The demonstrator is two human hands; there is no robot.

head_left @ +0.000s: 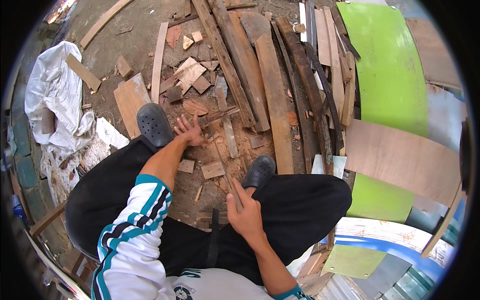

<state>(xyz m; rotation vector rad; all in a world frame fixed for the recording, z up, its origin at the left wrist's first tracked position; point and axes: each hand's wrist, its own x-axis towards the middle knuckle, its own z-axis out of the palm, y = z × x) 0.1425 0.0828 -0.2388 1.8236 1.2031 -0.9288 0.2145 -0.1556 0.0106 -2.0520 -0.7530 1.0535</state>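
My right hand (245, 214) is closed round the handle of a handsaw (226, 174), seen almost edge-on. Its thin blade points forward and a little left, toward my left hand. With fingers spread, my left hand (189, 132) lies low beside my left shoe, at the near end of a reddish-brown strip of wood (216, 116). Whether the palm presses on that strip cannot be made out. A narrow pale wood strip (229, 135) crosses under the brown one. Sawdust (247, 146) covers the ground around the blade's tip, with a small wood block (213, 170) near it.
Long weathered planks (274, 100) lie ahead to the right. Beyond them are a green panel (390, 65) and a plywood sheet (400, 155). Wood offcuts (187, 75) litter the ground ahead. A white sack (55, 95) lies at left. My dark clogs (154, 125) flank the work spot.
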